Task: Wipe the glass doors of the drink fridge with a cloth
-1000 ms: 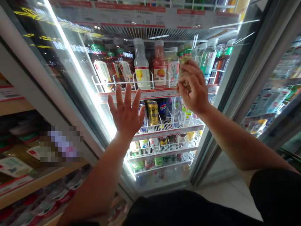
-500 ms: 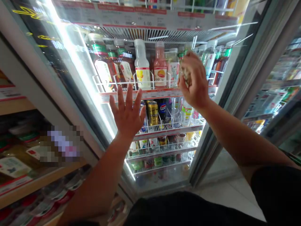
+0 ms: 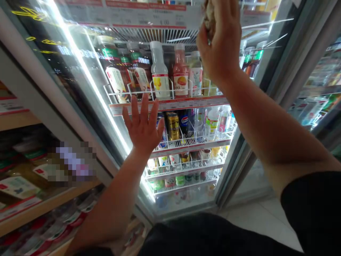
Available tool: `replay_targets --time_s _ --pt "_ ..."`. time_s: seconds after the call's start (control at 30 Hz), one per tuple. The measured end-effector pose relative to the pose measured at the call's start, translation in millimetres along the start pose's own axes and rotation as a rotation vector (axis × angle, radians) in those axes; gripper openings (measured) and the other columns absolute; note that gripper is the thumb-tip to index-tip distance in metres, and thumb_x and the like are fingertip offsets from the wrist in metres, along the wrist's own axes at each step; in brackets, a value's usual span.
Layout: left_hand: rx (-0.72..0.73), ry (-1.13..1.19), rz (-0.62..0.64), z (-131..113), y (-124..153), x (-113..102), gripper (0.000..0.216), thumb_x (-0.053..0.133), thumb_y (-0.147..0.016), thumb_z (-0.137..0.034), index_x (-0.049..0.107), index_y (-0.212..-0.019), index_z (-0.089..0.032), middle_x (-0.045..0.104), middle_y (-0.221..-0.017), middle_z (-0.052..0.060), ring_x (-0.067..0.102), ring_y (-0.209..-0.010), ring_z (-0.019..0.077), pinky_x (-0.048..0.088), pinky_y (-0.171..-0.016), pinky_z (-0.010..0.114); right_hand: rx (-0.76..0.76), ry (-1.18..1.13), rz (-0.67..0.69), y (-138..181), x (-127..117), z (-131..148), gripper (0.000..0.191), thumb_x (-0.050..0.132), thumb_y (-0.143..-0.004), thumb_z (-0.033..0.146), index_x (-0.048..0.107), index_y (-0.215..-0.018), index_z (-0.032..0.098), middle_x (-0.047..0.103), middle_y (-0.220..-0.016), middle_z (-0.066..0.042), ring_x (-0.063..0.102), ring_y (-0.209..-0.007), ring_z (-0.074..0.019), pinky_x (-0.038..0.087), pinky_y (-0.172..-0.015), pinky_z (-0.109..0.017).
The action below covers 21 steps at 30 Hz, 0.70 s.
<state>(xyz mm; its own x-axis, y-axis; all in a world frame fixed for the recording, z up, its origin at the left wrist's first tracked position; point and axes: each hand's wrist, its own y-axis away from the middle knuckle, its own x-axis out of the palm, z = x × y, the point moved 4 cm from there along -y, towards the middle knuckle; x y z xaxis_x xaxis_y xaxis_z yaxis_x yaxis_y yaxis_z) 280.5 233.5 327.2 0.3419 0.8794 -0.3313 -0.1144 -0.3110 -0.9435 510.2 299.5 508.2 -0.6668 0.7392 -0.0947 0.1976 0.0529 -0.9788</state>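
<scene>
My left hand [image 3: 144, 126] is spread flat, palm forward, against the glass door [image 3: 170, 206] of a lit drinks cooler. Higher up and to the right, my right hand [image 3: 225, 39] has its fingers wrapped round a crumpled greyish-brown cloth [image 3: 209, 21], held at the glass in front of the upper shelf. Part of the cloth is hidden by the fingers. Behind the glass, between the hands, stand a clear bottle with a yellow label [image 3: 160, 76] and a pink bottle [image 3: 180, 73].
Several wire shelves in the cooler hold bottles and cans, among them a gold can [image 3: 173, 126]. A wooden shelf [image 3: 66, 199] with bottles is at the left. The metal door frame [image 3: 245, 153] runs along the right, with another cooler beyond.
My right hand has moved up the glass with the cloth in it. The left hand stays spread in nearly the same place.
</scene>
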Motion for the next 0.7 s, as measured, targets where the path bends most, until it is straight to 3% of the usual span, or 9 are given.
replay_targets --time_s 0.1,0.2,0.3,0.4,0.47,0.53,0.6,0.63,0.7 --pt "-0.029 -0.037 -0.038 3 1 -12 0.065 0.049 -0.103 -0.051 0.046 -0.16 -0.02 0.025 -0.174 0.008 0.004 -0.165 0.0319 -0.003 -0.135 0.059 -0.117 -0.04 0.061 31 13 14 0.047 0.053 -0.098 0.016 0.059 -0.144 0.023 0.053 -0.162 -0.003 0.035 -0.16 -0.0215 0.028 -0.136 -0.042" --pt "-0.106 -0.121 -0.094 13 1 -30 0.065 0.046 -0.105 -0.053 0.042 -0.162 -0.022 0.02 -0.176 0.002 0.0 -0.165 0.029 -0.001 -0.137 0.054 -0.339 -0.145 0.257 65 26 31 0.051 0.051 -0.098 0.018 0.058 -0.147 0.031 0.055 -0.16 0.004 0.037 -0.159 -0.0221 0.029 -0.136 -0.05" --pt "-0.185 -0.178 -0.137 25 -2 -41 0.073 0.039 -0.106 -0.059 0.033 -0.167 -0.019 0.013 -0.177 0.001 -0.003 -0.165 0.0308 -0.005 -0.135 0.058 -0.281 -0.18 0.244 67 23 22 0.055 0.05 -0.1 0.021 0.052 -0.153 0.035 0.05 -0.164 0.004 0.032 -0.161 -0.0224 0.026 -0.137 -0.051" --pt "-0.23 -0.137 -0.147 33 -4 -41 0.077 0.034 -0.105 -0.066 0.03 -0.168 -0.021 0.011 -0.178 -0.001 -0.006 -0.164 0.0307 -0.009 -0.135 0.057 -0.151 -0.156 0.08 69 18 13 0.055 0.047 -0.102 0.022 0.048 -0.156 0.034 0.046 -0.167 0.001 0.025 -0.164 -0.0217 0.024 -0.137 -0.049" --pt "-0.22 -0.129 -0.143 35 -4 -38 0.078 0.035 -0.105 -0.067 0.029 -0.168 -0.02 0.012 -0.178 0.003 -0.007 -0.165 0.031 -0.01 -0.134 0.058 -0.216 -0.153 0.027 89 19 25 0.055 0.044 -0.103 0.019 0.046 -0.157 0.028 0.049 -0.165 -0.004 0.027 -0.163 -0.023 0.028 -0.136 -0.052" --pt "-0.19 -0.149 -0.144 35 -3 -36 0.08 0.038 -0.106 -0.065 0.029 -0.168 -0.014 0.013 -0.177 0.011 -0.006 -0.165 0.034 -0.009 -0.133 0.061 -0.399 -0.166 0.071 116 23 47 0.055 0.044 -0.104 0.016 0.044 -0.158 0.025 0.055 -0.16 -0.006 0.032 -0.161 -0.0219 0.034 -0.133 -0.051" --pt "-0.171 -0.166 -0.147 36 -2 -35 0.079 0.04 -0.107 -0.062 0.029 -0.168 -0.013 0.014 -0.177 0.014 -0.005 -0.165 0.0362 -0.009 -0.133 0.063 -0.571 -0.179 0.217 134 28 64 0.056 0.046 -0.105 0.016 0.041 -0.16 0.026 0.055 -0.16 -0.004 0.036 -0.159 -0.0184 0.034 -0.133 -0.046" --pt "-0.163 -0.178 -0.147 37 -1 -35 0.079 0.04 -0.107 -0.061 0.028 -0.168 -0.014 0.014 -0.177 0.014 -0.005 -0.164 0.0363 -0.008 -0.133 0.063 -0.587 -0.183 0.258 135 29 66 0.057 0.047 -0.105 0.017 0.041 -0.16 0.026 0.054 -0.161 -0.003 0.036 -0.159 -0.018 0.033 -0.134 -0.045" --pt "-0.152 -0.205 -0.145 37 -1 -36 0.076 0.041 -0.107 -0.059 0.026 -0.17 -0.018 0.012 -0.177 0.011 -0.006 -0.164 0.035 -0.007 -0.133 0.062 -0.475 -0.185 0.25 121 29 58 0.058 0.047 -0.104 0.016 0.042 -0.16 0.027 0.051 -0.164 -0.004 0.032 -0.161 -0.0201 0.028 -0.136 -0.048"
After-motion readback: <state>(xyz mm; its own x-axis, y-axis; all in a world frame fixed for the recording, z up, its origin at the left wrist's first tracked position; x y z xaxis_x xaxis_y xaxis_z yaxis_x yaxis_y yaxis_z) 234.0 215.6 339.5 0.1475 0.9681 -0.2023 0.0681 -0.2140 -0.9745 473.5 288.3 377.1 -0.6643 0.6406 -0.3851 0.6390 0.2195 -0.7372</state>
